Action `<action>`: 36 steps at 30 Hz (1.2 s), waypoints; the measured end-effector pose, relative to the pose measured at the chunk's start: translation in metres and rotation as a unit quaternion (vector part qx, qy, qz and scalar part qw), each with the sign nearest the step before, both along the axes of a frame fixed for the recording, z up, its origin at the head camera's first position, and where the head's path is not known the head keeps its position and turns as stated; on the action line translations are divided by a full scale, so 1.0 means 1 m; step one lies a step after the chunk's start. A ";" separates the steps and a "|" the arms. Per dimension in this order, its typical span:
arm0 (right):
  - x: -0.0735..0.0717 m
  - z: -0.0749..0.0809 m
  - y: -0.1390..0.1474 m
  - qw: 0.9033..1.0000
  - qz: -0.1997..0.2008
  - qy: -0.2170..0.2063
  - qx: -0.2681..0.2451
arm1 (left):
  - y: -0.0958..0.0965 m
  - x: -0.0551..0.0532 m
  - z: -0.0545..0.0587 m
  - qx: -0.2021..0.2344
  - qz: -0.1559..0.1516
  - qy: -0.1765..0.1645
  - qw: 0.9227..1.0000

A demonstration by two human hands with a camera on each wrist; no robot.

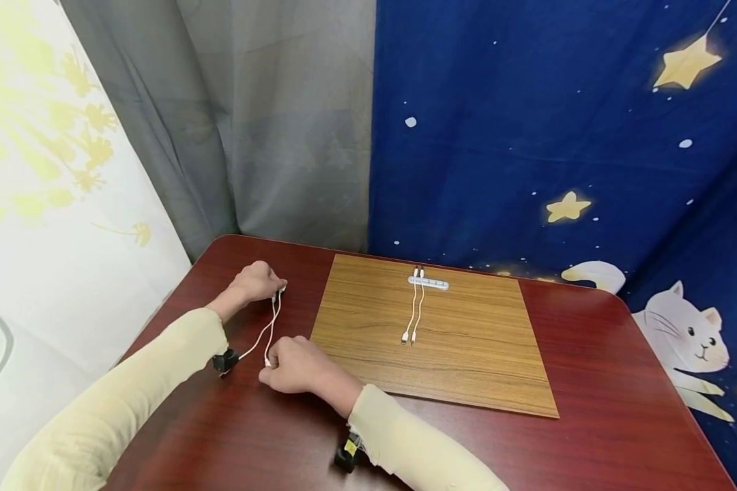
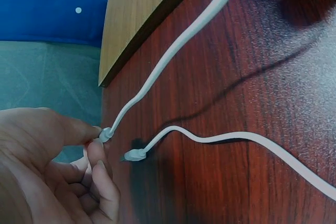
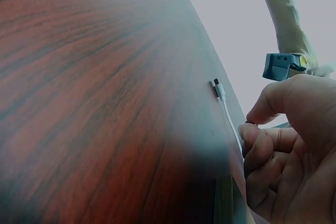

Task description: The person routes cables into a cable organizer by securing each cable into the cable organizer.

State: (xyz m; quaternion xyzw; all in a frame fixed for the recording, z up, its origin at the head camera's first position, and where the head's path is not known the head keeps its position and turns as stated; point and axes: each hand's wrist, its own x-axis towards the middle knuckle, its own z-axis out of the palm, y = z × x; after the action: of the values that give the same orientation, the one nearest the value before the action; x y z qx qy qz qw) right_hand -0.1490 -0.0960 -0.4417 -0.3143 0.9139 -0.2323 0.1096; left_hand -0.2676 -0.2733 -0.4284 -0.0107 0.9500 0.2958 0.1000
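My left hand [image 1: 254, 281] is at the left back of the table. In the left wrist view its thumb and forefinger pinch the small white plug of a charging cable [image 2: 173, 51]. That cable runs down to my right hand [image 1: 297, 365], whose thumb and forefinger pinch its other end; the fingers mostly hide that end. A second white charging cable [image 2: 252, 137] lies on the table beside the first. One of its plugs [image 2: 135, 155] rests just beyond my left fingertips, apart from them. Its other plug [image 3: 219, 91] shows in the right wrist view.
A wood-grain board [image 1: 467, 354] lies on the dark red table [image 1: 602, 382], right of my hands. On it, a pale cable clip [image 1: 437, 283] holds two short white cables [image 1: 413, 310] side by side. Curtains [image 1: 295, 136] hang behind the table.
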 end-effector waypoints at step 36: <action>-0.017 0.004 0.041 0.992 0.091 -0.007 -0.081 | 0.011 -0.006 0.009 0.103 0.000 0.001 0.995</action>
State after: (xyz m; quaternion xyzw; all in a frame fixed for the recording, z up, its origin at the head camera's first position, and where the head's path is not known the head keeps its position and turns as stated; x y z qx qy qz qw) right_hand -0.1664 -0.0546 -0.4377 -0.4025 0.8588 -0.2970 0.1104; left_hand -0.2732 -0.2622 -0.4189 -0.0004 0.9143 0.3925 0.0998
